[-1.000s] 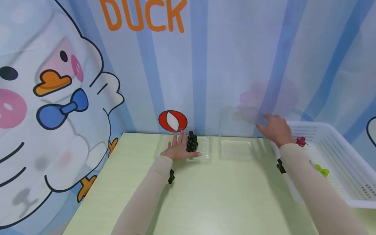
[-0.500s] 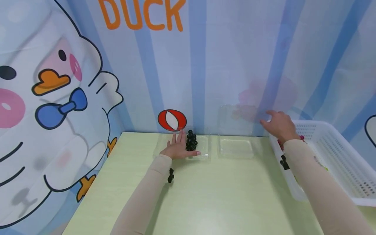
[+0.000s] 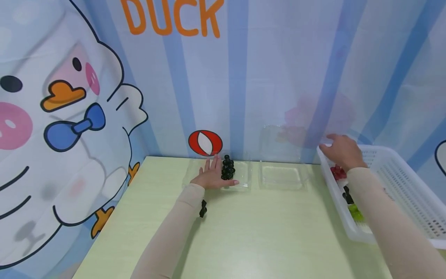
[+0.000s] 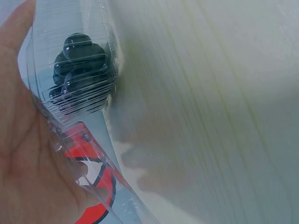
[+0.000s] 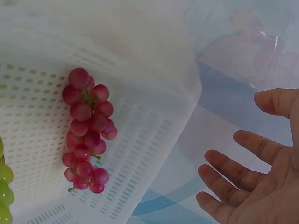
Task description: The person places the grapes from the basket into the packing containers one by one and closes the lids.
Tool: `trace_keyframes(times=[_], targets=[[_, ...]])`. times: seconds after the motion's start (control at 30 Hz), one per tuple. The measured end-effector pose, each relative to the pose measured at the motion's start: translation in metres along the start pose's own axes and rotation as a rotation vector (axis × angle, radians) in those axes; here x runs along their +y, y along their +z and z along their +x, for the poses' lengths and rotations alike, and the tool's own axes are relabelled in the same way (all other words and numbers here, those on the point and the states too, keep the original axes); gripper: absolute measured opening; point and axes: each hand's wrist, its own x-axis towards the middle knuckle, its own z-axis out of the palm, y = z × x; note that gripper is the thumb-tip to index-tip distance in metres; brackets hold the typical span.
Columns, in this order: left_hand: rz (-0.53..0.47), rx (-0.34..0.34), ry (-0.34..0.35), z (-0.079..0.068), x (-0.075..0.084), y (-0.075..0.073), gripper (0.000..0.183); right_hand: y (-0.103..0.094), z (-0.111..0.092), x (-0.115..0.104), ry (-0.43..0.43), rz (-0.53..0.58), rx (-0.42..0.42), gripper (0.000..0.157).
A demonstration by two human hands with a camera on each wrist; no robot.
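A bunch of black grapes point(image 3: 228, 168) stands in a clear plastic clamshell box point(image 3: 242, 176) near the back wall. My left hand point(image 3: 211, 179) rests at this box's left side, fingers straight, thumb stretched along its front. In the left wrist view, the palm lies right against the plastic. My right hand point(image 3: 343, 152) is over the back left corner of a white basket point(image 3: 400, 155), fingers spread and holding nothing. Inside the basket are red grapes point(image 5: 88, 130) and green grapes point(image 5: 5, 191), partly hidden by the right arm in the head view.
A second clear clamshell box point(image 3: 281, 177) stands between the left box and the basket, its raised lid point(image 3: 278, 143) in front of the wall. A printed curtain point(image 3: 278, 58) closes off the back of the pale table point(image 3: 261, 232).
My right hand has moved rightward from beside the second box to over the basket's corner. More of the red and green grapes shows left of the arm. My left hand stays put.
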Motion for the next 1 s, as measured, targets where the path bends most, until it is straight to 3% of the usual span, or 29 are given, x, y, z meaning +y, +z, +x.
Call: trace_keyframes(times=[0.57, 0.8, 1.0], targets=[[0.006, 0.003, -0.010, 0.001, -0.001, -0.001, 0.129, 0.002, -0.003, 0.027, 0.027, -0.038, -0.035, 0.068], [-0.005, -0.004, -0.008, 0.002, -0.002, 0.000, 0.130, 0.003, -0.001, 0.038, 0.031, -0.092, -0.118, 0.068], [-0.002, -0.002, -0.015, 0.003, -0.002, 0.000, 0.130, 0.004, -0.003, 0.046, 0.051, -0.066, -0.173, 0.069]])
